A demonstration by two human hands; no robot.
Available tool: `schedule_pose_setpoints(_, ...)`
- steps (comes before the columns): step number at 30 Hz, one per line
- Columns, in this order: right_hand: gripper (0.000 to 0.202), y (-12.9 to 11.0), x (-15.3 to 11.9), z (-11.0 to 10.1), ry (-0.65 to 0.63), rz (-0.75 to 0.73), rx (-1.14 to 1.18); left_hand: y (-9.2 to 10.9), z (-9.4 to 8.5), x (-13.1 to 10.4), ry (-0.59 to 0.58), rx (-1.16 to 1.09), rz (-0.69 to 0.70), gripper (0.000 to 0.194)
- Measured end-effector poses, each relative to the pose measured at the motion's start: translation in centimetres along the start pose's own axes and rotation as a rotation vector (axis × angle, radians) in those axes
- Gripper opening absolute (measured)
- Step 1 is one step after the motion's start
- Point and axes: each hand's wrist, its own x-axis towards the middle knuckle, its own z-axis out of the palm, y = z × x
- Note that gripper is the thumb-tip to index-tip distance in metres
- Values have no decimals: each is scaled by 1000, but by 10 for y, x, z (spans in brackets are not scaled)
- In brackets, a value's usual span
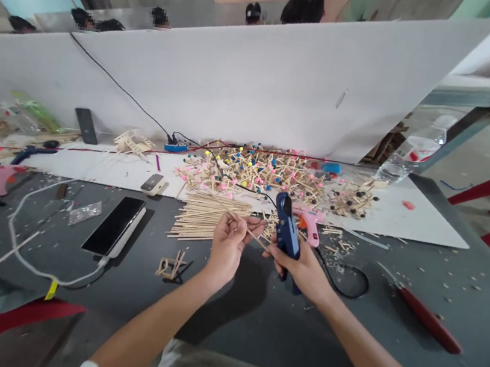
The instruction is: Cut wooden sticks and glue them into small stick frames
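My left hand (231, 236) pinches a thin wooden stick (255, 238) between thumb and fingers. The stick slants down to the right, its end close to the fingertips of my right hand (299, 267). That hand is wrapped round a dark blue hand tool (289, 232), which looks like a glue gun; its working end is hard to make out. Behind my left hand lies a bundle of long wooden sticks (197, 216). Short cut pieces (269, 228) are scattered between the hands. A pink glue gun (312, 226) lies just behind my right hand.
A heap of stick pieces with coloured tips (256, 170) covers the white board. On the left are a phone (115, 226) with a white cable and a small stick frame (172, 265). To the right are a red-handled tool (428, 322) and a bottle (414, 149). A white partition (240, 86) stands behind.
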Motion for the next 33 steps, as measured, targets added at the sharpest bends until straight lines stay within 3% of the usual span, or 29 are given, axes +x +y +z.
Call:
schedule_pose_setpoints(4,38,13,0,4,89,32,57,-14,6,10,22,-54,-52,30)
schedule_pose_setpoints(8,36,16,0,-3,225,15,87,-25,4,-5,43,-52,-169,31)
schedule_pose_setpoints(10,35,14,-1,-9,262,-1,117,-22,2,-17,-1,55,-245,34)
schedule_pose_setpoints(11,34,12,-1,-12,278,-4,128,-19,2,-23,-89,142,-280,43)
schedule_pose_setpoints(12,34,10,-2,-14,293,-4,133,-14,1,-27,-159,266,-237,48)
schedule_pose_setpoints(13,33,8,-3,-17,297,0,133,-9,0,-29,-206,426,-94,44)
schedule_pose_setpoints(16,32,6,-8,-20,266,22,101,5,-5,-25,-269,838,624,15)
schedule_pose_setpoints(18,32,7,-11,-17,232,48,66,8,-9,-16,-285,1074,775,26)
schedule_pose_setpoints(21,32,12,-14,-11,194,86,-45,3,-18,-2,-448,1241,749,25)
schedule_pose_setpoints(23,35,15,-14,-9,195,100,-170,0,-23,2,-495,1289,718,27)
schedule_pose_setpoints(29,35,16,-13,-9,48,161,-510,4,-36,2,-236,1305,667,44)
schedule_pose_setpoints(33,33,15,-14,-4,-28,197,-589,3,-37,3,-212,1300,653,45)
